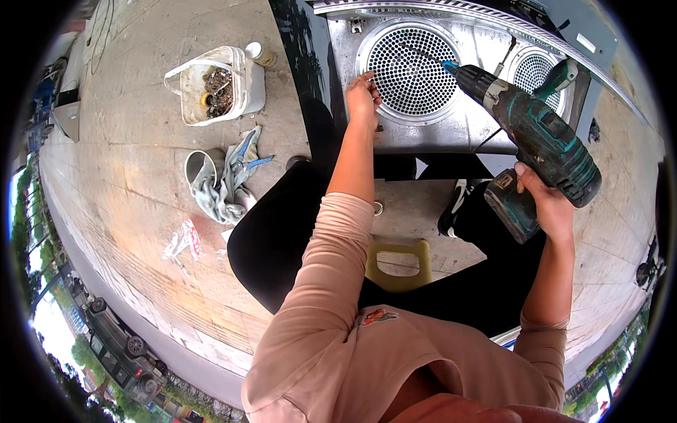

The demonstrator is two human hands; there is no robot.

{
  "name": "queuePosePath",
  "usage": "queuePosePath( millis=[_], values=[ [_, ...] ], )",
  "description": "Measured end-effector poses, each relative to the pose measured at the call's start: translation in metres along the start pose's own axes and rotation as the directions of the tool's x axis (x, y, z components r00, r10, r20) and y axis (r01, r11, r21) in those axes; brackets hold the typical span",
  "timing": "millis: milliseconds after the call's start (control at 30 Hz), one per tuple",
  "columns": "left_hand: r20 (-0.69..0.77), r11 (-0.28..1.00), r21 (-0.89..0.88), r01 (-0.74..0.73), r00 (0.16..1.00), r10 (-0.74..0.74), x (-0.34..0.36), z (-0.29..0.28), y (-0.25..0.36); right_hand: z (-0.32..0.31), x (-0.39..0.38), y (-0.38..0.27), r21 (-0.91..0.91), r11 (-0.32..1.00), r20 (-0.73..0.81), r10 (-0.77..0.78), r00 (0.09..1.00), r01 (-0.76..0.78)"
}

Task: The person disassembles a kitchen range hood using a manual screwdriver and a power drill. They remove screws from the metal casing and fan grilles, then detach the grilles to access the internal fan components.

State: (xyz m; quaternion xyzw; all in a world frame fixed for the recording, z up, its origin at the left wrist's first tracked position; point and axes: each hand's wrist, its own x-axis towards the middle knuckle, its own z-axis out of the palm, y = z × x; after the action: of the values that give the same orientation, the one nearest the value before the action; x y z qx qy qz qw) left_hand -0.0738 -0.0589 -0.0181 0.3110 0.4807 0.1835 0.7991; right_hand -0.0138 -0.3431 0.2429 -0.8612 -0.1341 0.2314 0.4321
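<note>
My left hand (362,96) reaches forward to the left rim of a round perforated grille (412,67) on a grey metal panel (451,127), fingers pinched on something small I cannot make out. My right hand (546,204) grips the handle of a teal and black cordless drill (539,134), held up over the panel. The drill's bit points left toward the grille. A second round grille (536,74) sits behind the drill on the right.
A white plastic bucket (243,88) with rusty parts stands on the concrete at the left, a small jar (259,53) beside it. A grey rag with blue-handled pliers (236,173) lies nearer. I sit on a yellow-green stool (398,264).
</note>
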Motion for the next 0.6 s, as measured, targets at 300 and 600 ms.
queuePosePath(
  millis=[300, 600],
  values=[
    [-0.249, 0.610, 0.789, -0.074, 0.869, 0.427, 0.032, 0.044, 0.015, -0.021, -0.006, 0.011, 0.060, 0.995, -0.006, -0.078, 0.997, 0.078],
    [-0.160, 0.410, 0.911, -0.053, 0.869, 0.468, 0.035, 0.032, 0.007, -0.026, -0.008, 0.005, 0.029, 1.000, 0.047, 0.003, 0.999, -0.004]
  ],
)
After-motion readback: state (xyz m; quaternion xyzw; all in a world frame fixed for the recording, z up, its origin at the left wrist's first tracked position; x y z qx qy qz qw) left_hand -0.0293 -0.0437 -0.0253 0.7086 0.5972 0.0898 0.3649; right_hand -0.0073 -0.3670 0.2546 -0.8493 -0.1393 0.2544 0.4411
